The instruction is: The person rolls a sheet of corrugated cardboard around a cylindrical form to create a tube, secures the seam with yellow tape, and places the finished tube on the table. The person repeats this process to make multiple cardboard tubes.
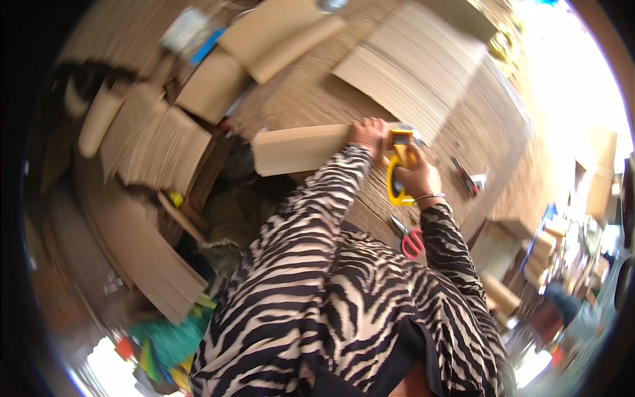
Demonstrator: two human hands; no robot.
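A long cardboard box (302, 149) lies across the front of the wooden work table. My left hand (368, 135) presses on the box near its right end, fingers over the top. In my right hand (420, 173) is a yellow tape dispenser (395, 191), its head held against that same end, just beside my left hand. Whether tape runs from it onto the cardboard is too blurred to tell. Scissors with red handles (411, 241) lie below my right hand, close to my body. A utility knife (464, 177) rests on the table to the right.
Beyond the box lies a large stack of flat cardboard sheets (416, 64). Brown cartons (268, 34) sit at the far left of the table. More stacked cardboard (161, 144) stands to my left, near a green plastic bag (171, 337). Rolls and boxes (545, 243) crowd the right side.
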